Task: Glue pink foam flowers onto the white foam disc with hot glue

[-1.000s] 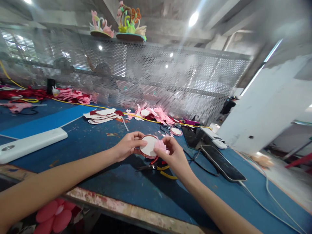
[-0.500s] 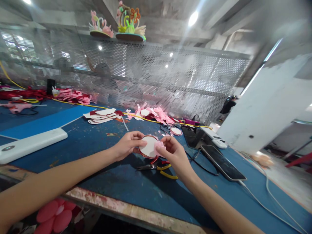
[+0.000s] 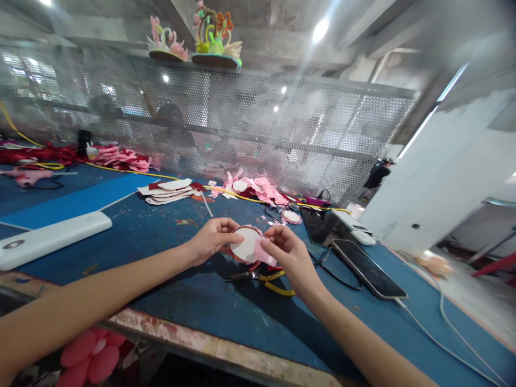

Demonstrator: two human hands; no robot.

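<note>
My left hand [image 3: 210, 239] pinches the left rim of a round white disc with a red edge [image 3: 244, 244], held just above the blue table [image 3: 169, 252]. My right hand [image 3: 291, 258] grips a small pink felt piece [image 3: 266, 252] and presses it against the disc's right side. Both hands are closed on what they hold. Under the disc lie scissors [image 3: 242, 277] and yellow strips [image 3: 278, 289].
A white flat device [image 3: 48, 239] lies at the left. Two dark tablets or phones [image 3: 368, 269] and cables sit at the right. Stacked white-and-red card shapes [image 3: 169, 191] and pink felt scraps [image 3: 258, 188] lie further back, before a perforated metal screen [image 3: 258, 123].
The pink piece has shifted from the disc's upper right edge down onto its lower right face. My left hand and the disc have stayed nearly still.
</note>
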